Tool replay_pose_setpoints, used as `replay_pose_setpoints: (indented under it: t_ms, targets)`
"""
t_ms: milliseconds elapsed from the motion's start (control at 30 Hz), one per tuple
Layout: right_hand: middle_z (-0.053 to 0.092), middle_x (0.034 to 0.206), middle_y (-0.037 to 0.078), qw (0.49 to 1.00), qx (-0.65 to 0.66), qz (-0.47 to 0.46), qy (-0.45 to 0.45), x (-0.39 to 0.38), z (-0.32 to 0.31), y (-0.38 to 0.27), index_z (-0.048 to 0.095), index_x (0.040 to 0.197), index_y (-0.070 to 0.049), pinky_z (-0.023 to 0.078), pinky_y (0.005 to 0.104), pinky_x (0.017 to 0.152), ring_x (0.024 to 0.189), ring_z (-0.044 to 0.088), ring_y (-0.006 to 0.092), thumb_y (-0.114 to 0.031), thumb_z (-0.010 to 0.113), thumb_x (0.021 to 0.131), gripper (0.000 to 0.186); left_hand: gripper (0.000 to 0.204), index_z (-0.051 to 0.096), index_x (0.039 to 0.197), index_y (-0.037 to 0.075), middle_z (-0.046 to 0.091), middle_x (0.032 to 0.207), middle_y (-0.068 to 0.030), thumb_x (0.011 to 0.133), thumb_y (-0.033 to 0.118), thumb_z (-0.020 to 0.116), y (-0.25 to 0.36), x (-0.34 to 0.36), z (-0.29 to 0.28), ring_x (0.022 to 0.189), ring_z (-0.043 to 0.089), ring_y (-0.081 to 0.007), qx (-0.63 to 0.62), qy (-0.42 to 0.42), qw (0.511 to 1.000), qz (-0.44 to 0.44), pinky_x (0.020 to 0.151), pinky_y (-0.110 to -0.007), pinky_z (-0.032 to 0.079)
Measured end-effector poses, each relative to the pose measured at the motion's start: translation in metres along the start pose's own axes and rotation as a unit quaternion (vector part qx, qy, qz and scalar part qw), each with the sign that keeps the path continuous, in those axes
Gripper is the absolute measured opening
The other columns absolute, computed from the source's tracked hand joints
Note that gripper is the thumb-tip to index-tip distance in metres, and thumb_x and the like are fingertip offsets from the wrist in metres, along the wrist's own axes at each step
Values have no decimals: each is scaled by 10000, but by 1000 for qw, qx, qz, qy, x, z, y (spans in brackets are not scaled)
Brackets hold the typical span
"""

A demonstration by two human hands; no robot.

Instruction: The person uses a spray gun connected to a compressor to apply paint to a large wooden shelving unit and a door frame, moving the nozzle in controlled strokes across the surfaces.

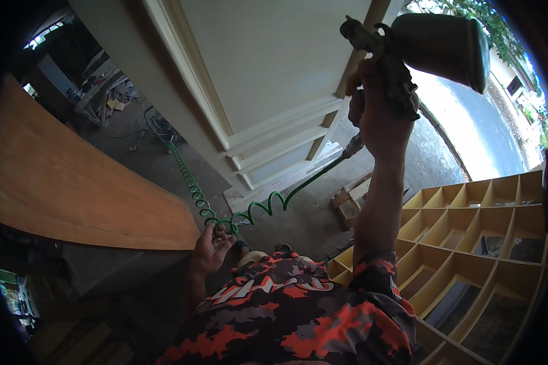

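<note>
Right hand (380, 118): clamping round a spray gun (391, 70), its dark cup (438, 50) extending rightward; gun showing before the right edge of a white panelled unit (280, 61). Left hand (210, 250): fingers closing on a green coiled hose (314, 176), running toward the right hand. Brown board (85, 188): its right end reaching near the left hand. Yellow wooden grid shelf (429, 256): standing at right.

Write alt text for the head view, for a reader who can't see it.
A person's right hand holds up a dark metal spray gun with a cylindrical cup near a cream-white panelled board; the left hand touches a green coiled hose. An orange-brown wooden panel is at left, a yellowish wooden grid of compartments at lower right.
</note>
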State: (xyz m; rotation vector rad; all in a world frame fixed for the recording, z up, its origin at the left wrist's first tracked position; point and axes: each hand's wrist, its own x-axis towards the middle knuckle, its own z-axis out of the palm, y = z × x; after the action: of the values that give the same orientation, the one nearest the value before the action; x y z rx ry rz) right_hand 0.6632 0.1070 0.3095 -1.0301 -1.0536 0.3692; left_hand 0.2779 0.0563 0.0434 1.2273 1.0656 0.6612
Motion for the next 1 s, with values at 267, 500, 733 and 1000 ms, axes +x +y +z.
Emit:
replay_pose_setpoints:
  t_ms: [267,500,733,1000]
  targets:
    - [557,653,-39,994,-91,66,-7,-31,-22,114,701,970,-3,362,286,494,558,470,41,-137,731,1049,159,285,510,1236,12,510,1048,-10,1020,22,694,-2,8,-1,1029,641,-96,133,-4,991,-35,986,-274,584]
    - [533,576,63,977,-185,102,-9,-67,-26,212,682,913,32,365,386,522,566,426,102,-239,776,1027,308,388,566,1206,12,604,921,9,995,224,812,-43,20,-16,835,609,-83,146,0,989,-20,800,-280,544]
    - [541,641,30,963,-202,179,-5,-92,-37,268,685,903,8,408,385,569,638,467,99,-276,754,1025,317,433,591,1198,9,642,895,-13,976,287,837,-34,26,-13,805,620,-107,240,2,970,-31,772,-302,544]
    - [635,697,80,955,-211,206,-24,-85,-43,283,741,1042,26,464,385,615,659,529,129,-259,756,1023,286,434,603,1186,13,662,894,-36,972,312,835,-63,34,-15,800,631,-125,239,-17,970,-41,765,-318,544]
